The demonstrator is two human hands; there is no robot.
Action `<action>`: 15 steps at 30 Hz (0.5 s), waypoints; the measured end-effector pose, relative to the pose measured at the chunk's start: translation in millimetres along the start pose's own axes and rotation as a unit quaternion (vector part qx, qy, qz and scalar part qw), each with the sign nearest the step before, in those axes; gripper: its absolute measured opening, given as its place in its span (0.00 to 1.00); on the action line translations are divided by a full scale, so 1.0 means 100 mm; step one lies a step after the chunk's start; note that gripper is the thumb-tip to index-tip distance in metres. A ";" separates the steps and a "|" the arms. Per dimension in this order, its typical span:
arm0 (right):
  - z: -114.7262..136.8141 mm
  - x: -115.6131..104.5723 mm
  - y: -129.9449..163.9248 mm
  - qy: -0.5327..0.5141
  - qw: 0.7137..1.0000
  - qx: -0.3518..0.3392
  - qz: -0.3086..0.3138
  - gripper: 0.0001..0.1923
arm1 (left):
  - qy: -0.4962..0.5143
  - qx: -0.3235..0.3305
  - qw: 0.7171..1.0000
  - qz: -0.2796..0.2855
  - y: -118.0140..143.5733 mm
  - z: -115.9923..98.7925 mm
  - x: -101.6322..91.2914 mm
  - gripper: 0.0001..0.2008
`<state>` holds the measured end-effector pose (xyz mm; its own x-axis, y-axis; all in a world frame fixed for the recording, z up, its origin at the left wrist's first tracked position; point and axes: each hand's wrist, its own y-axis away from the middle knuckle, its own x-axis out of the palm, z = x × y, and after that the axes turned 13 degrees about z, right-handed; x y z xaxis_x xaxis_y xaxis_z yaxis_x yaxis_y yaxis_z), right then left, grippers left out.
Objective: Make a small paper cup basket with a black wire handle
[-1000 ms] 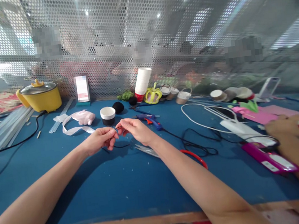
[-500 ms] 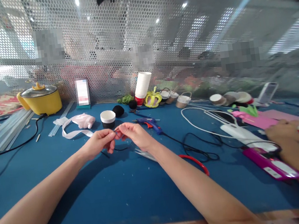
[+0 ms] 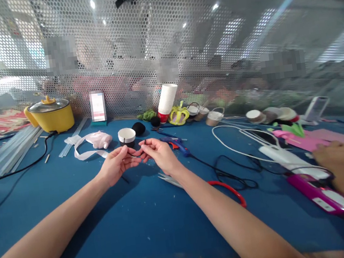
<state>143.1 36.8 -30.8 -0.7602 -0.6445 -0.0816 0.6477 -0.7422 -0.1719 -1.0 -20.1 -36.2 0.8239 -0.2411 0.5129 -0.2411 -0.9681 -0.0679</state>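
Blue, smooth and flecked with scraps, the table (image 3: 159, 231) carries a thin dark strand (image 3: 134, 153) held above it between two bare hands. Fingers of the left hand (image 3: 118, 164) and the right hand (image 3: 160, 154) are pinched together on the strand, the hands almost meeting. Just beyond them stands a round black-and-white cup (image 3: 126, 134), a matte black ball (image 3: 138, 128) beside it. Scissors (image 3: 170, 180) with a red handle lie partly hidden under the right forearm; a blue glue gun (image 3: 176, 144) and its tangled black cord sit nearby. To the left are a glossy pale-pink ribbon (image 3: 98, 139) and a yellow pot (image 3: 54, 119) with a glass lid; behind rises a perforated metal screen (image 3: 117, 39). Writing on the upright phone (image 3: 98, 106) is too blurred to read.
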 end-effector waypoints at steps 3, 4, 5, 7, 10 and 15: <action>0.00 -0.02 0.00 0.015 1.000 -0.003 -0.001 0.13 | -0.002 -0.005 1.000 0.000 -0.01 0.00 -0.01 0.15; 0.00 -0.02 0.00 0.023 1.000 -0.006 0.001 0.13 | -0.002 -0.006 1.000 0.001 -0.01 0.01 -0.02 0.15; 0.01 -0.02 0.00 0.030 1.000 -0.008 0.003 0.13 | 0.000 -0.005 1.000 0.002 -0.01 0.01 -0.02 0.15; 0.02 -0.02 0.01 0.038 0.999 -0.011 0.006 0.14 | 0.004 -0.004 1.000 0.002 -0.02 0.01 -0.03 0.15; 0.05 0.00 0.03 0.045 0.999 -0.013 0.005 0.14 | 0.014 -0.008 1.000 -0.003 -0.02 0.02 -0.03 0.15; 0.04 0.00 0.02 0.060 0.998 -0.013 0.003 0.13 | 0.024 -0.017 1.000 -0.002 -0.02 0.03 -0.02 0.16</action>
<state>144.8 34.4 -27.1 -0.7582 -0.6210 -0.1990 0.6516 -0.7327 -0.1963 -0.7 -17.6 -39.7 0.7994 -0.2326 0.5540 -0.2560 -0.9660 -0.0363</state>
